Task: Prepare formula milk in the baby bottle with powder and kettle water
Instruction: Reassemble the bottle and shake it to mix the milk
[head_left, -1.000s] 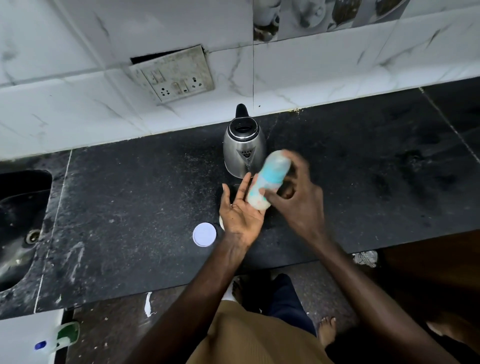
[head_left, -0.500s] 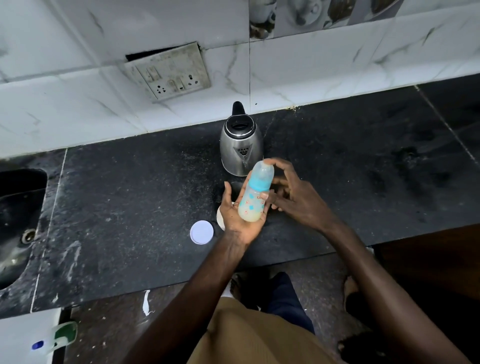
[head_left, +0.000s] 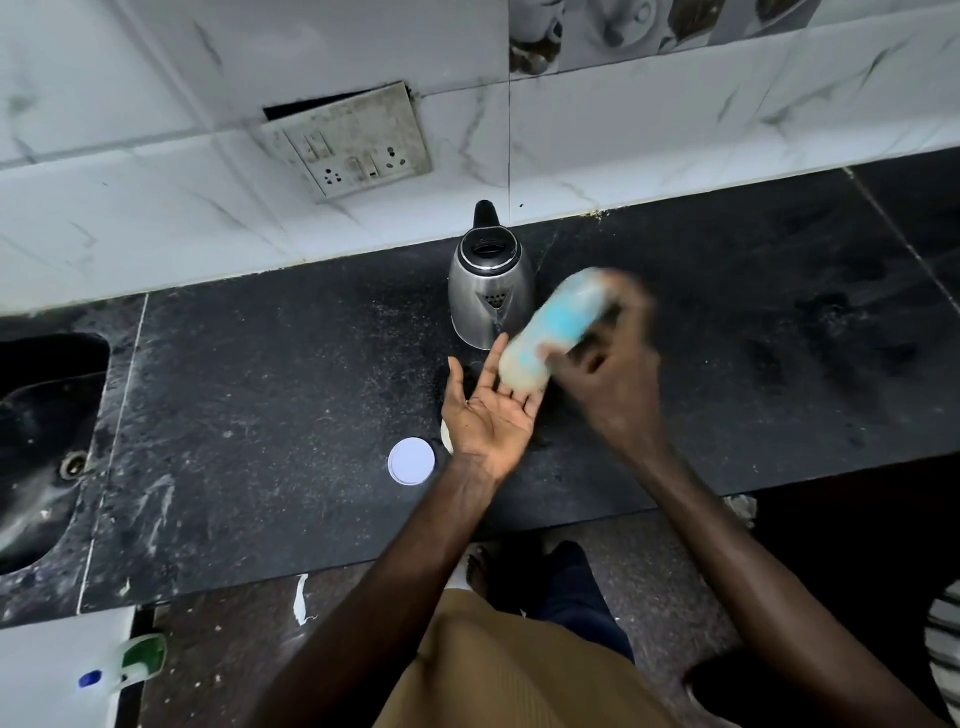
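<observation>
dark stone table (head_left: 260, 395) under you: your right hand (head_left: 608, 384) grips the baby bottle (head_left: 550, 332), blurred and tilted, its base at your open, empty left hand (head_left: 488, 415), near the kettle (head_left: 491, 296) by the back edge. mixing step, likely; next, check it's dissolved.

no legible text, label, brand, number or sign is shown. the baby bottle (head_left: 558, 325) is blurred, and any print on it cannot be read. no marking can be made out on the kettle (head_left: 491, 296) or the wall socket plate (head_left: 350, 143).
</observation>
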